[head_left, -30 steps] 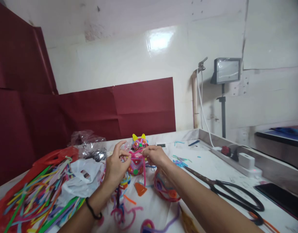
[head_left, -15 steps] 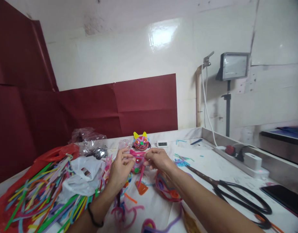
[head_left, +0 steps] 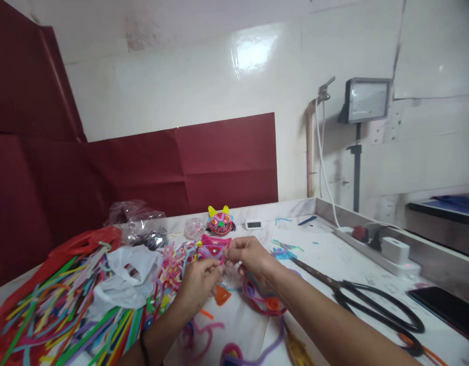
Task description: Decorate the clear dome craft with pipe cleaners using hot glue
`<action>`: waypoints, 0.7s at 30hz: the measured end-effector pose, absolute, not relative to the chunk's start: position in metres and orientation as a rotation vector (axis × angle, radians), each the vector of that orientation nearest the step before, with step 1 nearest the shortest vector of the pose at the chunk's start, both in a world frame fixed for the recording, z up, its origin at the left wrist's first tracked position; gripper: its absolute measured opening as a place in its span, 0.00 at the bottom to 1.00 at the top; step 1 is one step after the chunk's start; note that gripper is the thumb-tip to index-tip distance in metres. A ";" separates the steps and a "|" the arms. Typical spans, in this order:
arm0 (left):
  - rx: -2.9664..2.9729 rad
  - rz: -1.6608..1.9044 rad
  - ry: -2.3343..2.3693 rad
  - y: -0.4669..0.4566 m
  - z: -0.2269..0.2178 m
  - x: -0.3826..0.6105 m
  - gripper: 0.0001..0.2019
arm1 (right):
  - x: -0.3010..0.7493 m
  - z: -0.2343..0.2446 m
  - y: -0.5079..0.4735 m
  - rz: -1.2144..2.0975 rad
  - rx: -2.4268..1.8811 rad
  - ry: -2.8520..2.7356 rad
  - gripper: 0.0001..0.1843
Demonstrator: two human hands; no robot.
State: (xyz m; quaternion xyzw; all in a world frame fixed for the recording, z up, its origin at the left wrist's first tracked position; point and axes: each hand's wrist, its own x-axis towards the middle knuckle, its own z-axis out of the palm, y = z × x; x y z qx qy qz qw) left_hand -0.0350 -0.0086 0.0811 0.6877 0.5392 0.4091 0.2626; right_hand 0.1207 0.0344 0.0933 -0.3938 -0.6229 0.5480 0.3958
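My left hand [head_left: 203, 280] is closed, thumb and fingers pinched at the lower right of a pink pipe-cleaner face [head_left: 211, 249]. A pink pipe cleaner [head_left: 223, 257] shows at the fingertips; how it runs between them is partly hidden. Close beside it my right hand [head_left: 250, 258] is closed too, pinching the pink pipe cleaner at the right edge of the face. Behind stands a finished-looking cat face [head_left: 221, 223] with yellow ears. Under my right wrist lies a round pipe-cleaner piece [head_left: 253, 297] with a red rim. An orange piece [head_left: 221, 295] lies below my hands.
Large black-handled scissors [head_left: 343, 292] lie at right, near a phone [head_left: 444, 307] and a power strip [head_left: 394, 262]. Many coloured pipe cleaners [head_left: 59, 305] spread over a red bag [head_left: 93, 241] at left, with a white plastic bag [head_left: 131, 267]. A small digital clock [head_left: 253, 224] stands behind.
My left hand has moved down and right, from the left side of the pink face to beside my right fingertips. The hanging pink strand is now mostly hidden. The view has shifted slightly.
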 end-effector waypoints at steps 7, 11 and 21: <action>1.948 1.064 1.501 -0.012 0.085 -0.036 0.14 | 0.120 0.088 0.032 1.303 -0.985 -1.773 0.14; 2.012 1.058 1.525 -0.014 0.085 -0.038 0.13 | 0.121 0.084 0.035 1.206 -1.025 -1.878 0.12; 2.188 1.065 1.586 -0.018 0.086 -0.041 0.11 | 0.127 0.088 0.034 1.028 -1.031 -2.113 0.13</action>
